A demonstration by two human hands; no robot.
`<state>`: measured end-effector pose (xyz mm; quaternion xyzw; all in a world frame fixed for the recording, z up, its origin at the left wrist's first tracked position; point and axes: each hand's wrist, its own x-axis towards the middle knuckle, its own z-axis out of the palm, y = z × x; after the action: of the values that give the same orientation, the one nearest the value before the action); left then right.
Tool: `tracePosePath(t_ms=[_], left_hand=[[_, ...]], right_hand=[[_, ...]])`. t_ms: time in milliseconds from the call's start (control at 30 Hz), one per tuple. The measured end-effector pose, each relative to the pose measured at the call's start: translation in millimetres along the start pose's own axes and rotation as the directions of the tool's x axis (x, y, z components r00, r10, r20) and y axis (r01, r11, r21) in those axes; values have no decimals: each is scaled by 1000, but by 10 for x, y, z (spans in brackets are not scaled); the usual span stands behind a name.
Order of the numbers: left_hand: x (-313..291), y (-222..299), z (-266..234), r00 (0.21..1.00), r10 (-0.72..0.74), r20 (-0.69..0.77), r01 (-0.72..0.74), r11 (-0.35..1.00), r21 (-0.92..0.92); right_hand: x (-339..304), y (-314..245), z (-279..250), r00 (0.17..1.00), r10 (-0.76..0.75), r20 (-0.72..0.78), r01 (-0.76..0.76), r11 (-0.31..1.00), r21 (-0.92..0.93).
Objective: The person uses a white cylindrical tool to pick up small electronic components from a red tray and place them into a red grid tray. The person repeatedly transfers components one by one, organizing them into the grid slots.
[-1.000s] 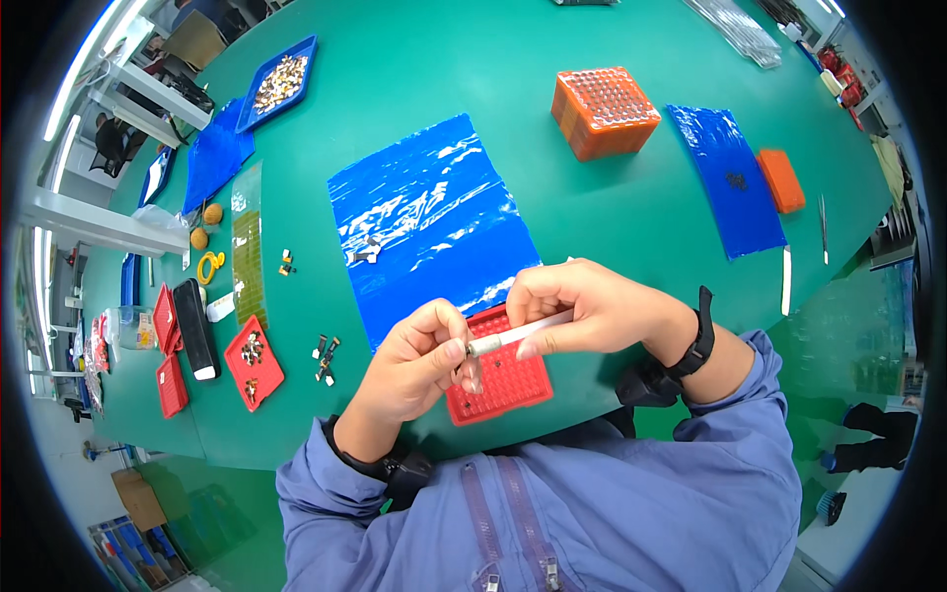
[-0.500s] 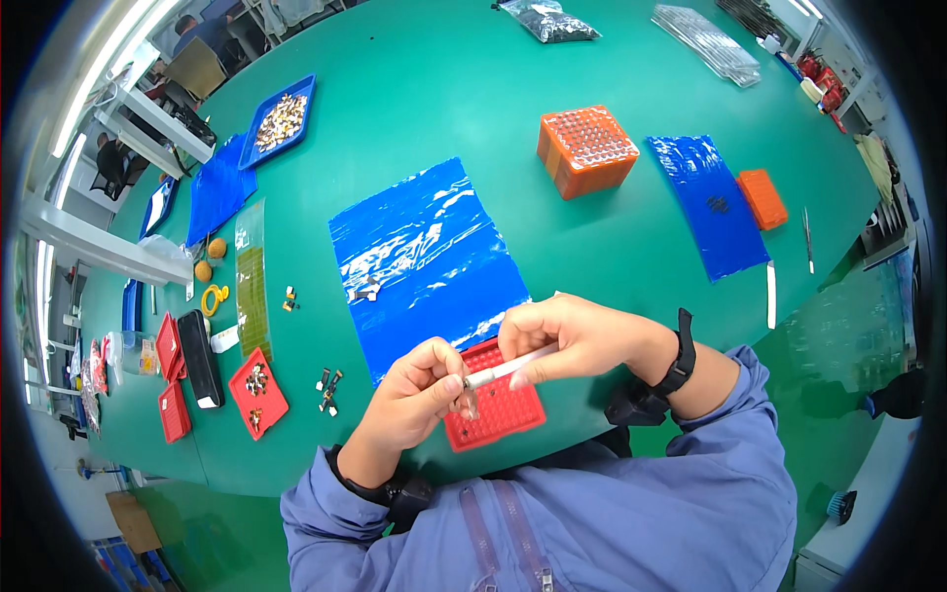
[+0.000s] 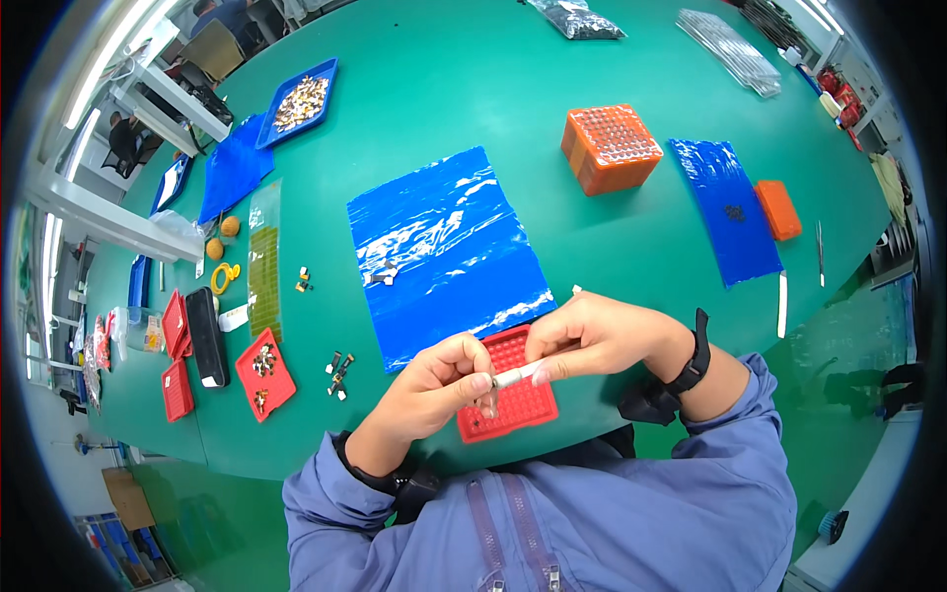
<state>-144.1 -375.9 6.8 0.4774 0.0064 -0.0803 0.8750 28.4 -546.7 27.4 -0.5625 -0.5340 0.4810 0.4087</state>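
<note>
Currently, the white tube [image 3: 511, 377] is lying crosswise between the two hands, above the red tray [image 3: 541, 408] by the near edge of the worktop [image 3: 424, 109]. Its long axis is running left to right, the left end sitting slightly nearer and the right end slanting a little farther off. The right hand [image 3: 607, 333] is pinching the tube between thumb and fingers; the grip of the left hand [image 3: 429, 390] is pinching a small piece [image 3: 492, 383] at the tube's left end, too small to make out. Beyond, the blue sheet [image 3: 449, 237] is ending just beside the tray. Bare room is stretching between sheet and orange box [image 3: 612, 176], while loose parts [image 3: 338, 373] are lying to the left and the jacket [image 3: 631, 464] is bordering the near side.
</note>
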Motion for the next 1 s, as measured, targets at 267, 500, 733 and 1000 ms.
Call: tracePosePath(t_ms=[267,500,733,1000], left_hand=[[-19,-12,41,995,90,-40,-85,990,111],[-45,3,67,984,66,-162,-44,990,136],[-58,155,104,957,166,-238,-56,910,410],[-187,407,392,818,574,-47,-194,351,916]], right_hand=[[-41,0,-125,988,-130,-84,122,988,-95],[-10,84,-97,973,-114,-199,129,990,65],[1,118,-125,937,-66,-344,91,994,58],[31,106,-151,913,-2,-408,80,981,176]])
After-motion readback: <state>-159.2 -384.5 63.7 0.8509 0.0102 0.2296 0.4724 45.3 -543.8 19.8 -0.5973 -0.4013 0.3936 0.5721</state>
